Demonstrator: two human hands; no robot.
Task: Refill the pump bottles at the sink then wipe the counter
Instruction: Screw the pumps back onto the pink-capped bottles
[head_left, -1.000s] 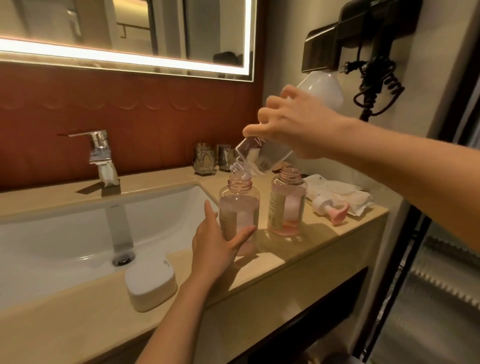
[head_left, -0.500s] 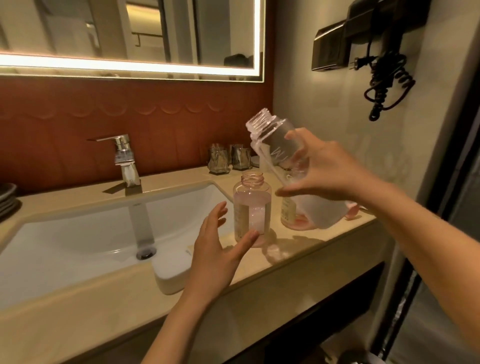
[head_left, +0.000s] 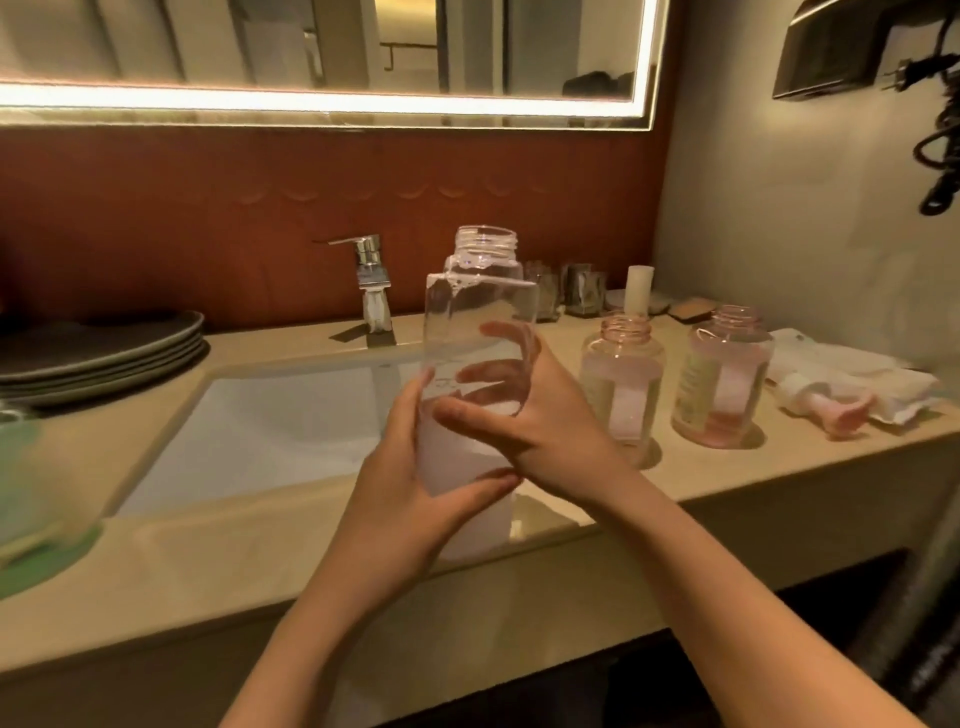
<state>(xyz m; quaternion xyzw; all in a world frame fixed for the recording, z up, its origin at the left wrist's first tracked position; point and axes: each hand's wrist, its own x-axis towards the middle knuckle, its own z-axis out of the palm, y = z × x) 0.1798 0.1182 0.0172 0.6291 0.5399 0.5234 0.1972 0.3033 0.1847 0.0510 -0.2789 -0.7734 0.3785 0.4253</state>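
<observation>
I see a beige stone counter around a white sink, with a red wall and lit mirror behind. My left hand and right hand both clasp the clear refill bottle upright over the sink's right edge. Two uncapped pump bottles stand right of the sink; their labels are unreadable.

Our left hand and right hand are bare. Our arms have no sleeves, rings or watches.

Dim warm light from mirror strip; edges warped, blurred.
</observation>
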